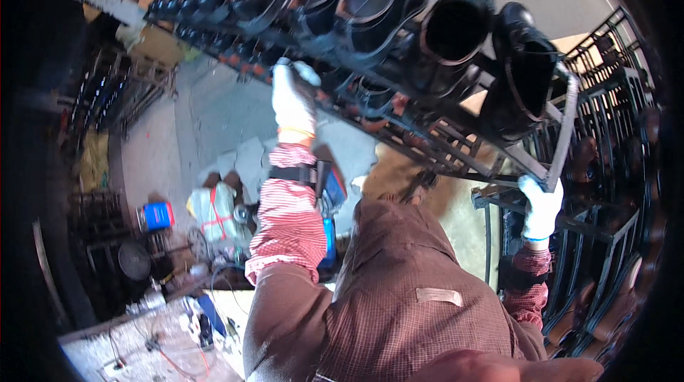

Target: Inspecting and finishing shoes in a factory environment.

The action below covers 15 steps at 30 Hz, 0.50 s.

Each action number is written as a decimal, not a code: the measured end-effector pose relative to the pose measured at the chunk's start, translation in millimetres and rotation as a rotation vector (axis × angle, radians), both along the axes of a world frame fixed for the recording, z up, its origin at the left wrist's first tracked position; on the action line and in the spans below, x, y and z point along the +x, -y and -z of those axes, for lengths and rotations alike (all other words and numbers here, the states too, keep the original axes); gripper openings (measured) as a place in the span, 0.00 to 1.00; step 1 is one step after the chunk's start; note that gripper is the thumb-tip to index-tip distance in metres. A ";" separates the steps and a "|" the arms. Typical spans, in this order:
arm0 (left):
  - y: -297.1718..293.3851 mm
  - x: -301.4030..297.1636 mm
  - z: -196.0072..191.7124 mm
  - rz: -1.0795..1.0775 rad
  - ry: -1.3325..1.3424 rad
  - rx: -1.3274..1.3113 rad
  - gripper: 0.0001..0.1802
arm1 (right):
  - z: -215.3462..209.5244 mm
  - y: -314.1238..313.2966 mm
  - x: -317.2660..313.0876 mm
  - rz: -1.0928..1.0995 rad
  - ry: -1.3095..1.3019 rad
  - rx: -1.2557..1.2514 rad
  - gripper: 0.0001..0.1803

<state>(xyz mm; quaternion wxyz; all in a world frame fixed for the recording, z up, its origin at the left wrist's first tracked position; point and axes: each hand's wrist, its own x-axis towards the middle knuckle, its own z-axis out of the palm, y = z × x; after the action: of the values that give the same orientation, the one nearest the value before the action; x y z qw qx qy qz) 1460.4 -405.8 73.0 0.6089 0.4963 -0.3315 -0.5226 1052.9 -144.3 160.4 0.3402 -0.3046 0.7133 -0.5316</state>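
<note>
A long black metal rack loaded with several black rubber boots is held up in front of me, running from upper left to right. In a white glove, my left hand grips the rack's underside near its middle. My right hand, also white-gloved, clutches the rack's right end corner frame. Both forearms wear red checked sleeves with dark straps. My brown checked shirt fills the lower centre.
More black metal racks stand stacked at the right. A blue container and a white bundle lie on the concrete floor at left. Cluttered tools and wires sit at lower left. Dark frames lean at far left.
</note>
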 end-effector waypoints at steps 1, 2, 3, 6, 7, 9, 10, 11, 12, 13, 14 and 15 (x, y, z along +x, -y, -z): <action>-14.4 -14.3 -3.7 -0.054 -0.127 0.022 0.17 | 2.5 2.7 -0.6 -0.002 0.000 -0.018 0.23; -29.9 -15.5 5.4 -0.089 -0.120 0.024 0.17 | 4.5 7.0 -0.7 -0.012 0.032 -0.012 0.26; -53.7 -16.8 20.7 0.050 0.001 0.172 0.14 | 1.8 9.6 2.1 -0.006 0.068 -0.006 0.26; -132.2 -23.2 94.5 0.519 0.339 0.608 0.29 | 6.8 5.8 7.0 -0.025 0.047 -0.019 0.25; -142.5 -22.6 112.3 0.681 0.454 0.743 0.37 | 7.3 3.6 6.7 -0.032 0.048 -0.014 0.24; -140.7 -18.8 137.9 0.739 0.326 0.769 0.50 | 11.1 1.2 3.3 -0.056 0.048 -0.017 0.23; -138.0 -26.4 150.9 0.722 0.311 0.763 0.50 | 12.9 -1.5 -2.6 -0.102 0.047 -0.006 0.23; -138.6 -28.0 158.3 0.690 0.303 0.762 0.50 | 10.8 -2.1 -3.3 -0.158 0.058 0.003 0.23; -138.2 -33.2 165.9 0.709 0.358 0.730 0.51 | 2.4 -1.1 0.4 -0.170 0.070 0.007 0.21; -142.3 -32.3 167.8 0.696 0.360 0.740 0.51 | 0.6 1.7 0.6 -0.182 0.079 0.012 0.21; -142.1 -38.0 166.3 0.699 0.290 0.778 0.52 | -1.3 3.8 -2.2 -0.212 0.010 0.045 0.19; -143.3 -43.2 164.8 0.701 0.221 0.818 0.52 | -0.7 4.5 -4.3 -0.243 -0.057 0.080 0.17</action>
<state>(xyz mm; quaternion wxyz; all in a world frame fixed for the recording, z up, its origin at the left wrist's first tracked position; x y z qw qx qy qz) 1417.2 -262.5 -91.8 0.1175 0.6040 -0.3088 -0.7252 1048.6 -148.8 161.1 0.3936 -0.3901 0.7012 -0.4486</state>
